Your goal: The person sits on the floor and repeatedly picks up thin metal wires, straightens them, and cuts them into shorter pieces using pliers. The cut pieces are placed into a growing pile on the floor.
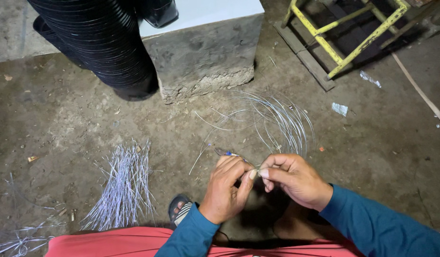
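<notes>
Wire [256, 166] pinched between both hands at frame centre: left hand [228, 188] and right hand [293, 180] each closed on it at the fingertips. Coil [281, 121] lies at 12 o'clock. Cut wires [124, 185] piled at 9 o'clock. Bare floor [386, 157] at 3. Concrete block [205, 52] edge beyond coil.

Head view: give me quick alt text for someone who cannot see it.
Both hands, left hand and right hand, pinch a thin wire between their fingertips above a dirt floor. A loose wire coil lies just beyond, and a pile of cut wire pieces lies to the left.
</notes>
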